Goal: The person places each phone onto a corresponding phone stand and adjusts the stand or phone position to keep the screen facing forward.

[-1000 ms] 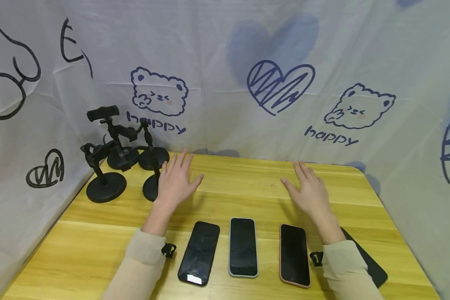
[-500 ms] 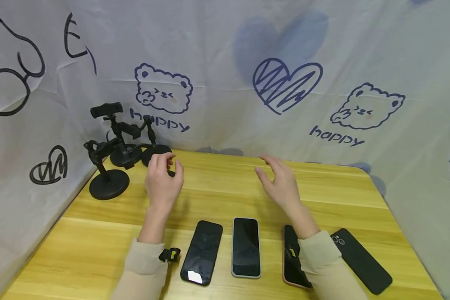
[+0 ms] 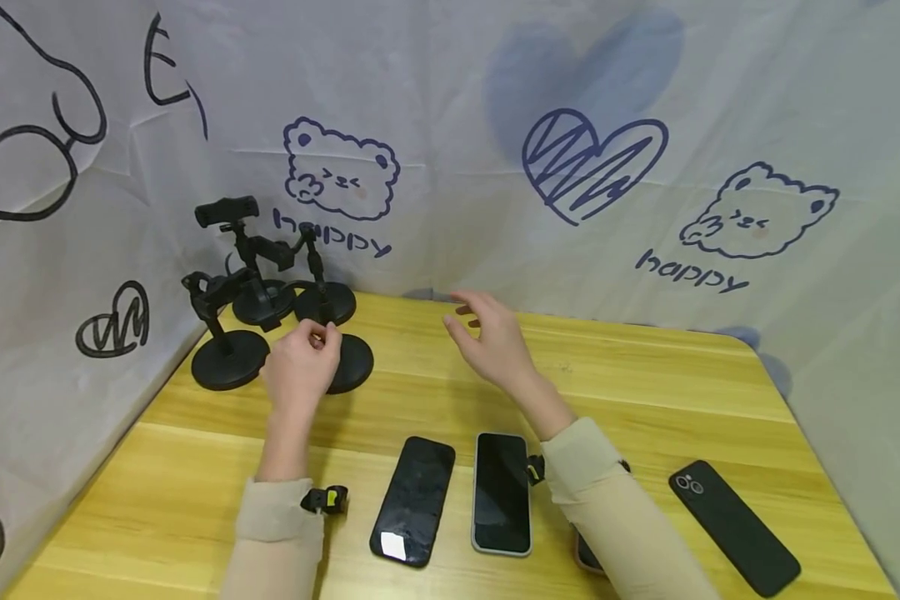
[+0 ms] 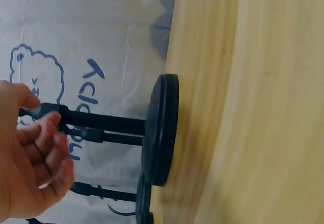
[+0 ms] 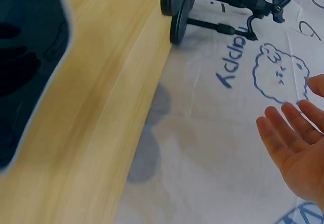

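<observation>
My left hand (image 3: 300,358), fingers loosely curled, is close to a black stand (image 3: 349,364) with a round base and a slim pole. In the left wrist view its fingers (image 4: 53,153) overlap the upper part of that pole (image 4: 106,120); in the right wrist view the fingertips appear just beside a pole. Over the back middle of the table hangs my right hand (image 3: 495,342), holding nothing, its fingers (image 5: 291,133) apart and slightly bent. Below it, the right sleeve partly covers a pink-edged phone (image 3: 587,554).
More black stands (image 3: 228,360) cluster at the back left. A black phone (image 3: 412,502) and a pale-edged phone (image 3: 502,493) lie screen up in front; another black phone (image 3: 735,527) lies camera side up at right. A white drawn-on cloth (image 3: 450,150) hangs behind the table.
My left hand has shifted left and toward me, its spread fingers now curled. My right hand has swung left across the table. The view has turned slightly; phones and stands stay put.
</observation>
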A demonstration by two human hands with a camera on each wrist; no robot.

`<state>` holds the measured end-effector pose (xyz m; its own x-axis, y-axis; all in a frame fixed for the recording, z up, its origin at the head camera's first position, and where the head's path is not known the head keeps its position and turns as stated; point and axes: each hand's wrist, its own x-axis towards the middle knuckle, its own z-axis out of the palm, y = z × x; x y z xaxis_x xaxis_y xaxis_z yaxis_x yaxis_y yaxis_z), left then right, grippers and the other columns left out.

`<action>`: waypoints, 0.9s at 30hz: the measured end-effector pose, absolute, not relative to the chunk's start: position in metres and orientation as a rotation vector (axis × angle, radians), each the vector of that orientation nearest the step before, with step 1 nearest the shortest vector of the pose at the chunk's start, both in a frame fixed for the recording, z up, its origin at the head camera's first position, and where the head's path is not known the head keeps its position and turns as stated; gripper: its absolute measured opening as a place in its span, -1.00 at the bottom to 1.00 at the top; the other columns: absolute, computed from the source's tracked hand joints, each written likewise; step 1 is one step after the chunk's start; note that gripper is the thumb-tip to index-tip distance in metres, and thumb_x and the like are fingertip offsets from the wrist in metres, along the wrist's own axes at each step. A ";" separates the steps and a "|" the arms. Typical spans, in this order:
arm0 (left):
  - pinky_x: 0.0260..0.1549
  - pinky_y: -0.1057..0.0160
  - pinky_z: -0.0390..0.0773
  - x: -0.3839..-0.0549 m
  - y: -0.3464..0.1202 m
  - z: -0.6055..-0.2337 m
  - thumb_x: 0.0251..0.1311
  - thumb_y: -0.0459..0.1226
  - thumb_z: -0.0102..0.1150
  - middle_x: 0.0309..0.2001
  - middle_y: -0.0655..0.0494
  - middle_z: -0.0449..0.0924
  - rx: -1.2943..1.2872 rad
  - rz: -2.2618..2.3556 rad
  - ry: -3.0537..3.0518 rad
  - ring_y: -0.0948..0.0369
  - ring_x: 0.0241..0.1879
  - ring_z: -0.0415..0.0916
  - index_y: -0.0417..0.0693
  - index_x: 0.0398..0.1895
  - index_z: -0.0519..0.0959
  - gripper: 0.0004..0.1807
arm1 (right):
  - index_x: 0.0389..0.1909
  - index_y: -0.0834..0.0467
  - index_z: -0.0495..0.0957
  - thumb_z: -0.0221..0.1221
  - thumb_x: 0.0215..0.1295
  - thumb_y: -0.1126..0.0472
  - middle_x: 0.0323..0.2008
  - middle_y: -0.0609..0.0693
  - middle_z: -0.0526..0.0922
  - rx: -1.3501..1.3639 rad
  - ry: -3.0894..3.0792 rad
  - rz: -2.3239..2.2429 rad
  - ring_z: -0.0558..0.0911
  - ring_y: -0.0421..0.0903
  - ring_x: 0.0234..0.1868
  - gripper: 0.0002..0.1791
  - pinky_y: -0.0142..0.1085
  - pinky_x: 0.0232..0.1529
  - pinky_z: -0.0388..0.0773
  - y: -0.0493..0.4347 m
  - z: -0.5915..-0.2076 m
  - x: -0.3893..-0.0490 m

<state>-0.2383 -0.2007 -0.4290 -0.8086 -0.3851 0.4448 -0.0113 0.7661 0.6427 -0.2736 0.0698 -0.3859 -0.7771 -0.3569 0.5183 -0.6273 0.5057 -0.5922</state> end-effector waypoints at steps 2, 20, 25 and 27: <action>-0.54 0.04 0.49 -0.240 -0.204 -0.430 0.47 -0.01 0.08 -0.30 -0.03 0.61 0.351 -0.936 -2.451 -0.05 -0.38 0.57 -0.10 -0.15 0.64 -0.65 | 0.30 0.23 0.56 0.19 0.54 0.18 0.21 0.15 0.63 0.827 -2.429 1.219 0.69 0.08 0.10 -0.60 -0.08 0.04 0.70 0.060 -0.385 -0.279; 0.21 -0.21 0.54 -0.256 -0.213 -0.451 0.62 -0.29 -0.03 0.28 -0.32 0.54 0.220 -1.271 -2.390 -0.24 0.22 0.56 -0.30 0.46 0.40 -0.55 | 0.25 0.18 0.62 0.27 0.49 0.25 0.15 0.07 0.70 0.902 -2.505 1.491 0.73 -0.07 0.08 -0.64 -0.39 0.03 0.67 -0.040 -0.376 -0.306; 0.16 -0.19 0.58 -0.257 -0.213 -0.452 0.60 -0.29 0.03 0.24 -0.27 0.60 0.239 -1.251 -2.358 -0.20 0.16 0.62 -0.27 0.39 0.48 -0.59 | 0.28 0.17 0.61 0.28 0.48 0.23 0.18 0.07 0.69 0.872 -2.522 1.484 0.73 -0.03 0.10 -0.60 -0.40 -0.01 0.69 -0.058 -0.373 -0.308; 0.14 -0.19 0.60 -0.258 -0.212 -0.452 0.59 -0.29 0.05 0.20 -0.26 0.63 0.229 -1.233 -2.359 -0.19 0.13 0.64 -0.27 0.36 0.51 -0.60 | 0.27 0.17 0.62 0.29 0.47 0.23 0.18 0.07 0.69 0.865 -2.520 1.493 0.72 0.00 0.10 -0.60 -0.40 -0.03 0.69 -0.062 -0.372 -0.308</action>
